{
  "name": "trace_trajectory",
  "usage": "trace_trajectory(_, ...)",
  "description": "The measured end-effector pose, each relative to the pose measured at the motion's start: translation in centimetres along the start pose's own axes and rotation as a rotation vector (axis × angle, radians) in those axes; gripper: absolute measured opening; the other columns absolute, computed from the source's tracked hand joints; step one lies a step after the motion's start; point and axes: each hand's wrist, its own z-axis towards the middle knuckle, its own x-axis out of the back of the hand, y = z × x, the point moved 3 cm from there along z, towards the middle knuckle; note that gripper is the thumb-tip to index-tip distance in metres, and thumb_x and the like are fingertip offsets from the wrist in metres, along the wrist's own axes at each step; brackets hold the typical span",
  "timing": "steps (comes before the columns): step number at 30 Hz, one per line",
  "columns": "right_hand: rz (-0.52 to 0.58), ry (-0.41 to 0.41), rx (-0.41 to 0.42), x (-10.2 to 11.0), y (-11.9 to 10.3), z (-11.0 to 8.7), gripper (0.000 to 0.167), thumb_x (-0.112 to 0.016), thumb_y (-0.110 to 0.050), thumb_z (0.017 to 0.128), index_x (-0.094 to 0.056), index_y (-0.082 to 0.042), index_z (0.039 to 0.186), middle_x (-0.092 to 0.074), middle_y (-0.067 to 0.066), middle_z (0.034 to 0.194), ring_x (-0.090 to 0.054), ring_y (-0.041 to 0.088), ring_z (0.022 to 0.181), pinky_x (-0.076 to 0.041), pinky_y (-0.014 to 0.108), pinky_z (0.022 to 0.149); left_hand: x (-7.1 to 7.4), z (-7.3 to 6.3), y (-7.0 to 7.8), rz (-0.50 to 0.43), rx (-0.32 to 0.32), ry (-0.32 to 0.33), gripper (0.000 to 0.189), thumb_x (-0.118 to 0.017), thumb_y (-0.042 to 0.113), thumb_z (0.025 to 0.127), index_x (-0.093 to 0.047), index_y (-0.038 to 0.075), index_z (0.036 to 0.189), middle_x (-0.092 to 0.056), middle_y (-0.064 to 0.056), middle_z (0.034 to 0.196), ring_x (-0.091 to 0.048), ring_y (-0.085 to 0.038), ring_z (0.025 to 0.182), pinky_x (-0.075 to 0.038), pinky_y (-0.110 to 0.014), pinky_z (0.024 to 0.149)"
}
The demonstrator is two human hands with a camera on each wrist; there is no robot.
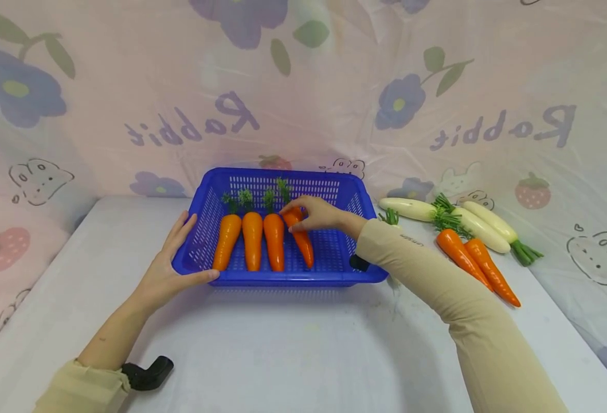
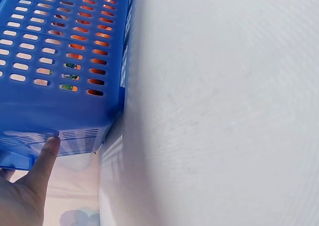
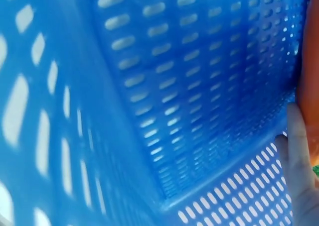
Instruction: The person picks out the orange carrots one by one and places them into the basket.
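head camera: right hand [image 1: 317, 213] pinches the rightmost carrot [image 1: 304, 246] by its top, tip toward five o'clock, in blue basket [image 1: 293, 279], left hand [image 1: 163, 276] splayed against its eight-o'clock corner; curtain [image 1: 313, 120] reads mirrored "rabbit" at ten and two.

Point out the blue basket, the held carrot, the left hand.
Blue basket [image 1: 293, 277]: head view, front rim.
Held carrot [image 1: 305, 246]: head view, orange body.
Left hand [image 1: 169, 276]: head view, middle, near thumb base.

**Sleeve [image 1: 453, 292] hides most of radish [image 1: 390, 217] beside basket [image 1: 282, 280]**

Right of the basket, the sleeve's lettering [image 1: 411, 241] is too small to read. Inside the basket, the right hand [image 1: 318, 214] hides part of the rightmost carrot [image 1: 304, 248]. Against the basket, the left hand [image 2: 26, 192] is cut off in the left wrist view.
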Motion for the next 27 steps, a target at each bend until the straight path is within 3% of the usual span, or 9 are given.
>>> trace_trajectory(5, 0.010, -0.023, -0.049, -0.23, 0.26, -0.09, 0.046, -0.068, -0.020, 0.087, -0.059, -0.015, 0.132, -0.046, 0.013, 0.141, -0.044, 0.029, 0.128, -0.040, 0.044, 0.109, -0.02, -0.06, -0.02, -0.007, -0.002, -0.001, 0.103, -0.078, 0.027, 0.077, -0.010, 0.041, 0.153, 0.009, 0.017, 0.160, 0.004, -0.036, 0.148, -0.008, -0.080, 0.102)
trace_trajectory(14, 0.027, -0.051, -0.035, -0.29, 0.17, -0.10, 0.048, -0.068, -0.019, 0.087, -0.058, -0.013, 0.133, -0.051, 0.011, 0.140, -0.047, 0.030, 0.129, -0.041, 0.045, 0.108, -0.04, 0.01, 0.02, 0.002, 0.002, 0.002, 0.103, -0.078, 0.028, 0.077, -0.010, 0.040, 0.153, 0.009, 0.017, 0.160, 0.003, -0.037, 0.148, -0.009, -0.080, 0.102)
trace_trajectory(27, -0.057, -0.192, -0.080, -0.23, -0.23, -0.14, 0.061, -0.065, -0.025, 0.089, -0.043, -0.019, 0.146, -0.043, 0.010, 0.149, -0.040, 0.029, 0.136, -0.032, 0.049, 0.114, -0.01, -0.20, -0.10, -0.013, -0.005, 0.001, 0.103, -0.078, 0.026, 0.078, -0.009, 0.040, 0.153, 0.009, 0.017, 0.160, 0.003, -0.037, 0.148, -0.009, -0.079, 0.103)
